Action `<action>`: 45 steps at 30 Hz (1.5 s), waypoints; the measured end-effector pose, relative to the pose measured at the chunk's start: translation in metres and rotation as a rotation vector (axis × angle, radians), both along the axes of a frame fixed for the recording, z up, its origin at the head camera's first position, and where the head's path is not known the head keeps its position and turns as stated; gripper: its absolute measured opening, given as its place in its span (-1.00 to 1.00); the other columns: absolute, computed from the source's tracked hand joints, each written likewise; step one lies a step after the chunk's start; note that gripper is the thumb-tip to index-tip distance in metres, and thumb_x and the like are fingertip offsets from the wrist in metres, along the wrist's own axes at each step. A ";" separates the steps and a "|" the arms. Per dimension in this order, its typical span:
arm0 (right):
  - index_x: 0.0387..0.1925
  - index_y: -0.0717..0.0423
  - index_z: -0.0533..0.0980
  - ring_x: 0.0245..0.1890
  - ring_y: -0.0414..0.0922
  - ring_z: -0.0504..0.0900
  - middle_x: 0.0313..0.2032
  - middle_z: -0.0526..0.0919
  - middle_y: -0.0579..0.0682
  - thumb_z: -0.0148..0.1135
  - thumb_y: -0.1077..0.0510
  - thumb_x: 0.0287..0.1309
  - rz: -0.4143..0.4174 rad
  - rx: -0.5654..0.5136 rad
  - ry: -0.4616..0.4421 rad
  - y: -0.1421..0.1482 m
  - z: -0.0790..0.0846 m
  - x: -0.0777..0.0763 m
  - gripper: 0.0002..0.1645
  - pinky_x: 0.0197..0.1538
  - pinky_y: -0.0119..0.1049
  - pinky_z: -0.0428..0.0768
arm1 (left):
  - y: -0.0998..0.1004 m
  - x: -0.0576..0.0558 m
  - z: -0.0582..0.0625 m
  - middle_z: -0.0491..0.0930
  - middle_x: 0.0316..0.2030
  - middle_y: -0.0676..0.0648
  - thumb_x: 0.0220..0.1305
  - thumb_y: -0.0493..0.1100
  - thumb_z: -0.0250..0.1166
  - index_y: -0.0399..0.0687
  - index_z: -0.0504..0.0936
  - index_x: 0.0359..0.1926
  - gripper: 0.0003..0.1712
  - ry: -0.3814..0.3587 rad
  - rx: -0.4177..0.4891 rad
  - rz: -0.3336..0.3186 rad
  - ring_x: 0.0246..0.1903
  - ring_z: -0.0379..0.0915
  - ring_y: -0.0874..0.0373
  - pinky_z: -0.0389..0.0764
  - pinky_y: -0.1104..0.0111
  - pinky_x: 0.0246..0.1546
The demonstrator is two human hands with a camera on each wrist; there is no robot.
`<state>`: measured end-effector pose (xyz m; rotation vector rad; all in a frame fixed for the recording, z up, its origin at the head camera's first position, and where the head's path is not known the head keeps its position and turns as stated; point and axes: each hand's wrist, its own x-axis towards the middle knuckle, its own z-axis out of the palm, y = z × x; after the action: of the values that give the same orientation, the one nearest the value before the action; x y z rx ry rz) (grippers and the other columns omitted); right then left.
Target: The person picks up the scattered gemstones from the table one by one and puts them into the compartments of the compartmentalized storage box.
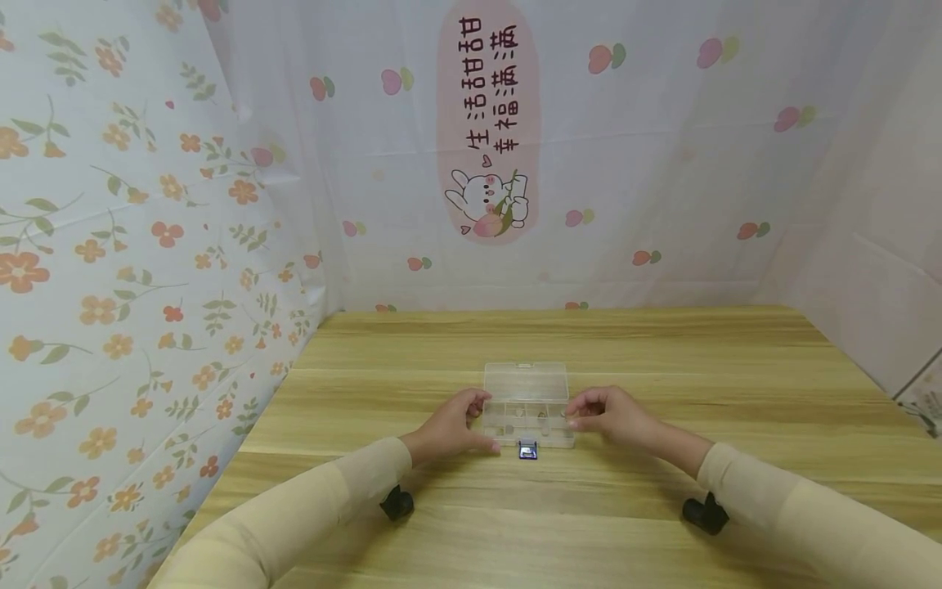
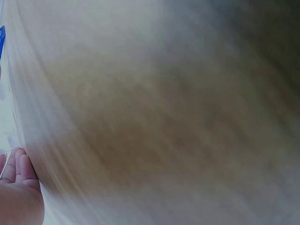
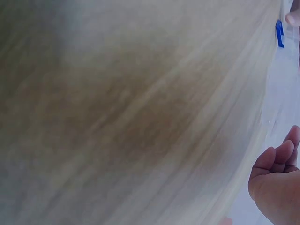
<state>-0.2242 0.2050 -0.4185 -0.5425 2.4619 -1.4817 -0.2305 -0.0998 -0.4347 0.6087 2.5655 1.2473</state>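
Note:
A clear plastic compartment box (image 1: 515, 437) lies on the wooden table with its lid (image 1: 526, 381) raised at the back. Small items, too small to tell apart, sit in several compartments. A blue latch (image 1: 527, 449) hangs at the front edge. My left hand (image 1: 452, 421) holds the box's left end, thumb at the front corner and fingers curled behind. At the right end, my right hand (image 1: 614, 417) has thumb and fingertips close together by the end compartment; whether they pinch something is unclear. Curled fingers (image 3: 276, 161) show in the right wrist view.
The wooden table (image 1: 625, 523) spreads around the box. Behind it hangs a printed curtain (image 1: 648, 180); a flowered one (image 1: 140, 270) stands on the left. Black wrist devices (image 1: 398, 503) are strapped below both sleeves. A dark object (image 1: 920, 415) shows at the right edge.

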 end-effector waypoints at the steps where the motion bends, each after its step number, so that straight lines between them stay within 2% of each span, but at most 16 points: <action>1: -0.20 0.30 0.63 -0.38 -0.10 0.38 -0.35 0.57 0.01 0.38 0.22 0.13 0.000 0.003 0.002 -0.001 0.000 0.001 -0.76 -0.39 -0.39 0.39 | 0.000 0.000 0.000 0.40 -0.04 0.01 -0.08 -0.06 0.60 -0.17 0.35 0.29 -0.06 0.001 -0.001 -0.001 -0.05 0.29 0.13 0.37 0.24 0.04; 13: -0.24 0.25 0.64 -0.46 -0.13 0.37 -0.41 0.53 -0.02 0.41 0.21 0.11 0.021 0.035 0.059 -0.004 -0.008 0.000 -0.80 -0.46 -0.41 0.37 | 0.000 0.000 -0.001 0.40 -0.05 0.00 -0.09 -0.05 0.61 -0.18 0.35 0.29 -0.06 0.017 -0.010 -0.001 -0.05 0.29 0.13 0.37 0.24 0.05; 20: -0.28 0.18 0.65 -0.44 -0.10 0.35 -0.41 0.50 -0.01 0.42 0.20 0.10 0.003 0.055 0.058 -0.008 -0.006 0.003 -0.84 -0.45 -0.39 0.36 | 0.000 -0.001 -0.003 0.40 -0.05 0.02 -0.10 -0.04 0.61 -0.17 0.36 0.29 -0.05 0.015 -0.011 0.005 -0.05 0.30 0.13 0.38 0.24 0.05; 45: -0.28 0.22 0.65 -0.47 -0.14 0.31 -0.44 0.46 -0.04 0.43 0.20 0.08 0.001 0.071 0.070 -0.015 -0.005 0.001 -0.81 -0.45 -0.38 0.32 | -0.002 -0.001 -0.001 0.40 -0.03 0.01 -0.08 -0.05 0.60 -0.17 0.35 0.29 -0.07 0.014 -0.010 -0.006 -0.04 0.30 0.13 0.36 0.23 0.07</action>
<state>-0.2233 0.1900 -0.4238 -0.5914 2.5563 -1.3922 -0.2310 -0.1014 -0.4358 0.6253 2.5776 1.2316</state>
